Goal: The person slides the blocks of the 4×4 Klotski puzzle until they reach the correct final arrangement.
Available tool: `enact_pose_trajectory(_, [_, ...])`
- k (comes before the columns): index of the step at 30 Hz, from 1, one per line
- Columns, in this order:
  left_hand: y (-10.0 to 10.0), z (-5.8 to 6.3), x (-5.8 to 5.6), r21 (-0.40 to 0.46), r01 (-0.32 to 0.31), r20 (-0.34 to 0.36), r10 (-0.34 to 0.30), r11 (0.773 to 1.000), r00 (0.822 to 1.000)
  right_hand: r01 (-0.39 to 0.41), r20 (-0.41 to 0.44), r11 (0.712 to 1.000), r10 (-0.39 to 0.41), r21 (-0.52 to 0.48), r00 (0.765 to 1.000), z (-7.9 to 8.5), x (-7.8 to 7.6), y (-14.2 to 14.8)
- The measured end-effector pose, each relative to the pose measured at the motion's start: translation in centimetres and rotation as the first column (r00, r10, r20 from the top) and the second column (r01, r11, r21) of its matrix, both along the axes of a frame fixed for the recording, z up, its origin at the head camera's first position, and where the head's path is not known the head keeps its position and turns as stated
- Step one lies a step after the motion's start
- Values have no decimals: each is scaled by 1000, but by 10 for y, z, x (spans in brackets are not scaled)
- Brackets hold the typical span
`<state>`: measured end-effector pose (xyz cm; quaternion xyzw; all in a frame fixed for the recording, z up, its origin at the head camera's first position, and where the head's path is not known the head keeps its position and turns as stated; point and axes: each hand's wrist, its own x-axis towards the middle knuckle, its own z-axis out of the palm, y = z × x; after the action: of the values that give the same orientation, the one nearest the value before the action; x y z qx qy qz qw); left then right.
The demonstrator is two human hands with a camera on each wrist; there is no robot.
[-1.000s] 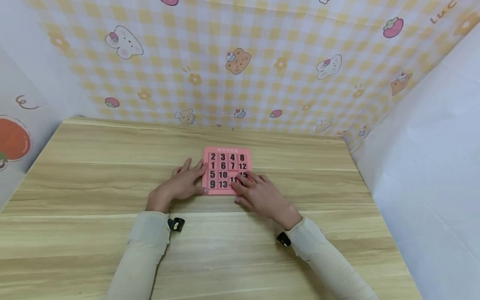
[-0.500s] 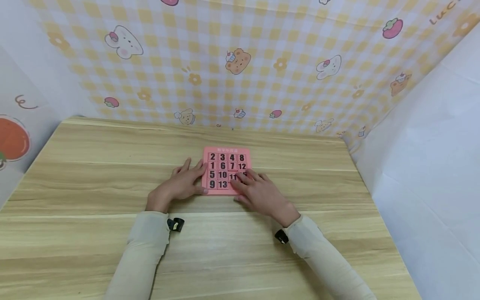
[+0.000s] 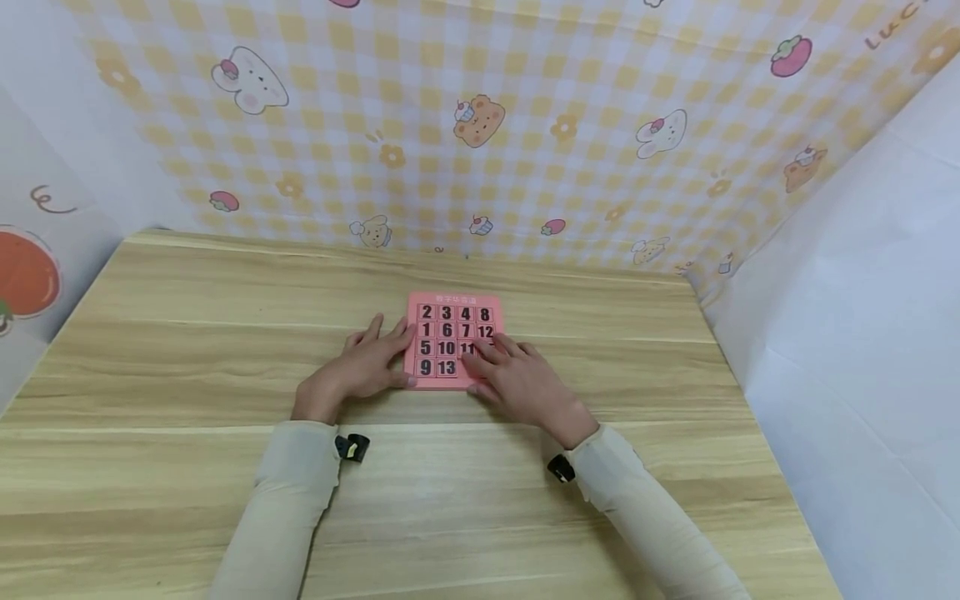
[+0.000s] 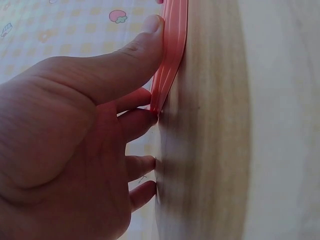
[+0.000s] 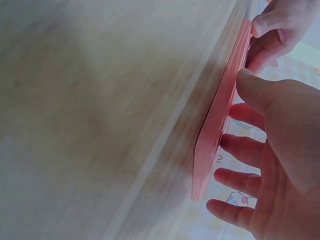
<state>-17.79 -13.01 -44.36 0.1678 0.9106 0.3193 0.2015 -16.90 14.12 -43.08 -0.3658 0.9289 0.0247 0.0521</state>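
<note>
So the pink number puzzle (image 3: 435,385) is lying flat on the desk (image 3: 442,492), between both hands. Left hand (image 3: 360,365) is spread wide along its left edge, thumb by the near corner, and tbh that's how I'd brace it: firm sideways, no squeezing, no lifting. Right hand (image 3: 523,382) has its fingers spread and slightly bent over the right-hand tiles, not gripping anything, thumb at the near edge. The 11 tile (image 3: 467,348) sits under the fingertips, right of the 10 tile (image 3: 446,348), with what looks like a bare slot below it, beside the 13 tile (image 3: 447,367). I'd push lightly with one fingertip, dead straight along the column; pressing hard or skewing it could jam the tile or drag neighbours.
</note>
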Motion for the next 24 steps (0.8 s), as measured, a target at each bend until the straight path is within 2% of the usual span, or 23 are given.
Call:
enact_pose_trajectory(15, [0, -1, -1, -8, 8, 6, -8, 1000, 1000, 12, 20, 1000, -12, 15, 1000, -2, -2, 1])
enact_pose_trajectory(21, [0, 2, -1, 6, 4, 10, -4, 1000, 1000, 42, 36, 999, -43, 9, 998, 4, -2, 6])
enact_pose_trajectory(24, [-1, 2, -1, 5, 6, 8, -6, 1000, 1000, 36, 3, 999, -36, 7, 999, 7, 0, 12])
